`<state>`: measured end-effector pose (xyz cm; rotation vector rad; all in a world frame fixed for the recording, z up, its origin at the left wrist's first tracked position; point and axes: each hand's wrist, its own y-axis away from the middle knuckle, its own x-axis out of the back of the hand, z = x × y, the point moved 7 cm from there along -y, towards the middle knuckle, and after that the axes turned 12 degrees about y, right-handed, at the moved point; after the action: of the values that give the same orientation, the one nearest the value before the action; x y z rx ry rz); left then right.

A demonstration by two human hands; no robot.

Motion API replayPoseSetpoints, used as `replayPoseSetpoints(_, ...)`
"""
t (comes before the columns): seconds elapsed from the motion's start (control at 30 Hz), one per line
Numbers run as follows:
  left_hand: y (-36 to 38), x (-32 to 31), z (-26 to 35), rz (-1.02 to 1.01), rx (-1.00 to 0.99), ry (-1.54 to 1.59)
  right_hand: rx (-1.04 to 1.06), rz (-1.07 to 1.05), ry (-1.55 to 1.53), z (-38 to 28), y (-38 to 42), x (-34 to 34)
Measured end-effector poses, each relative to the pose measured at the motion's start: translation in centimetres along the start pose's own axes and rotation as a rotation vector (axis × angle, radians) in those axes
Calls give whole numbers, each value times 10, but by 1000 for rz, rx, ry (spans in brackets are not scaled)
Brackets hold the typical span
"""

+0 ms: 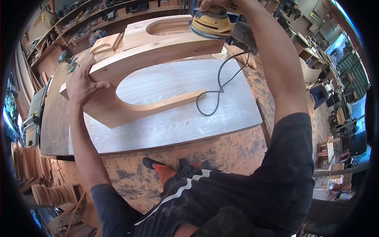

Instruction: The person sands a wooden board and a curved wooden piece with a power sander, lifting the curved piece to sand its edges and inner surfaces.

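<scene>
My left hand (86,83) grips the corner of a thick U-shaped wooden piece (112,104), with the thumb lying across its face. The piece stands on edge on a pale wood-grained board (166,128), its open end to the right. At the top of the view, my right hand (216,4) is closed over a yellow random orbital sander (213,23); the frame edge cuts off part of that hand. The sander's pad rests at the right end of the piece's upper arm. A black power cord (221,90) loops down over the board and the lower arm's tip.
Behind lie another wooden piece with a rounded cutout (136,31) and a smaller wooden block (106,42). A green cordless drill (66,59) sits at the table's left. Shelves (114,17) with tools line the back. Stacked wood pieces (53,194) stand at lower left.
</scene>
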<state>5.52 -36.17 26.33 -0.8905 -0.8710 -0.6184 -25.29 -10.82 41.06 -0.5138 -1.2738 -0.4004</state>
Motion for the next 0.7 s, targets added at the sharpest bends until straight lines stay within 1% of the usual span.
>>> replayPoseSetpoints(0.07,-2,0,1,-1,-7,-7,-130,-134,-178,9,10,-6)
replayPoseSetpoints(0.1,-1,0,0,-2,-10,-16,-127,-135,-175,12,10,-8)
replayPoseSetpoints(0.13,-1,-2,-4,-1,-6,-15,-100,-75,-149,15,10,-7)
replayPoseSetpoints(0.17,0,-3,-7,34,-60,-12,-74,-15,-125,15,10,-6)
replayPoseSetpoints(0.2,0,-2,-6,69,-114,-7,-73,-17,-125,11,11,-5)
replayPoseSetpoints(0.3,-1,-3,-6,42,-98,-12,-88,-37,-152,-1,23,4)
replayPoseSetpoints(0.37,-2,-3,-8,31,-98,3,-6,-140,-189,-15,30,12)
replayPoseSetpoints(0.4,-4,-3,-9,22,-96,20,-6,-135,-185,-11,24,7)
replayPoseSetpoints(0.47,-4,-1,-8,32,-109,16,120,58,-143,-6,7,3)
replayPoseSetpoints(0.5,-2,-2,-7,32,-119,11,16,-161,-222,-10,1,-5)
replayPoseSetpoints(0.53,-2,-2,-6,30,-114,11,20,-165,-221,-13,0,-4)
replayPoseSetpoints(0.6,-4,-2,-4,-19,-85,-9,158,-39,-47,-25,4,5)
replayPoseSetpoints(0.63,-4,-3,-5,-21,-88,-4,155,-41,-44,-27,6,4)
replayPoseSetpoints(0.7,-7,-4,-8,-8,-78,-18,71,-80,-164,-23,12,3)
